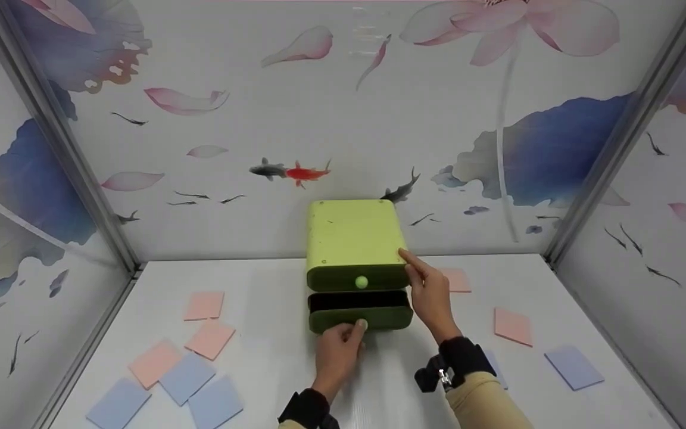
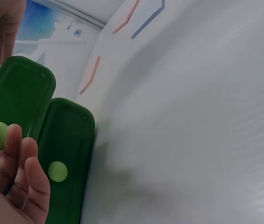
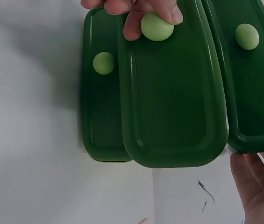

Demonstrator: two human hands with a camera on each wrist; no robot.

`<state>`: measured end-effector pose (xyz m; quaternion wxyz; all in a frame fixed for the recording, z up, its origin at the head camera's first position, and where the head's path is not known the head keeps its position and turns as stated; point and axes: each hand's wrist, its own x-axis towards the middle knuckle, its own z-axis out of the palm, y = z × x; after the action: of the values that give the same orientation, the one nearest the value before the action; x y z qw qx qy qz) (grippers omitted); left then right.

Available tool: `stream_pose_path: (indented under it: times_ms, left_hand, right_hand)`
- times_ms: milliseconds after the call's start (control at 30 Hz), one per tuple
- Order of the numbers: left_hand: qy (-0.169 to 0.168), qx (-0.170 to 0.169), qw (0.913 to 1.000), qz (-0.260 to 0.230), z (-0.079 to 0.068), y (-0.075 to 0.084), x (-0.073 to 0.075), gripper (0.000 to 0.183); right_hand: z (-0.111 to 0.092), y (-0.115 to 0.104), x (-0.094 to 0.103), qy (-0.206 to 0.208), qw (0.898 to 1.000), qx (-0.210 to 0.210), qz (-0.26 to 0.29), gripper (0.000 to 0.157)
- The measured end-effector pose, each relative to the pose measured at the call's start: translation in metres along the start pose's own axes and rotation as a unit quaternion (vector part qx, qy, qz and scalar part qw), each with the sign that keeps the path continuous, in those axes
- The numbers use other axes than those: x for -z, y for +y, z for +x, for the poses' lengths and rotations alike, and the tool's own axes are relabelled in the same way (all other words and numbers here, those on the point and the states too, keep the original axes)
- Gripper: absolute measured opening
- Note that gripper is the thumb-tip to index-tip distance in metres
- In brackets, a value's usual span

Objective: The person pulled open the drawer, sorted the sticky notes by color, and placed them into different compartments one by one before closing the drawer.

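Note:
A small lime-green cabinet [image 1: 355, 232] with dark green drawer fronts stands on the white table against the back panel. Its middle drawer [image 1: 328, 320] is pulled partway out, showing a dark interior. My left hand [image 1: 337, 354] pinches the round light-green knob [image 3: 157, 26] of that drawer between thumb and finger. The bottom drawer [image 3: 106, 107] and top drawer [image 3: 258, 88] sit further back than the middle one. On the cabinet's right side, my right hand [image 1: 429, 292] rests with its fingers straight, the index fingertip at the top edge.
Several flat square cards lie on the table left of the cabinet, pink [image 1: 155, 362] and blue [image 1: 187, 378]. More lie to the right, among them a pink card [image 1: 513, 326] and a blue card [image 1: 574, 367]. Printed panels [image 1: 259, 226] enclose the back and sides.

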<state>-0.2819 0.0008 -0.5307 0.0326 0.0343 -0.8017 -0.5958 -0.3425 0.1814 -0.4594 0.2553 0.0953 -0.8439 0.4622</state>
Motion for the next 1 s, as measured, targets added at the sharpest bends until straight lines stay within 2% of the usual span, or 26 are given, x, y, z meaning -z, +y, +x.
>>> stream_pose_path:
  times_ms: [433, 700, 1000]
  left_hand:
    - [-0.024, 0.046, 0.9984, -0.021, -0.024, -0.008, 0.001, 0.039]
    - [-0.039, 0.048, 0.9975, -0.034, -0.036, -0.013, 0.003, 0.042]
    - [-0.033, 0.047, 0.9979, -0.030, -0.043, -0.019, 0.001, 0.049]
  right_hand:
    - [0.000, 0.001, 0.000, -0.004, 1.000, 0.000, -0.005, 0.034]
    - [-0.001, 0.000, 0.001, -0.004, 1.000, 0.007, 0.000, 0.034]
    - [-0.002, 0.000, 0.002, -0.012, 1.000, 0.005, 0.009, 0.035]
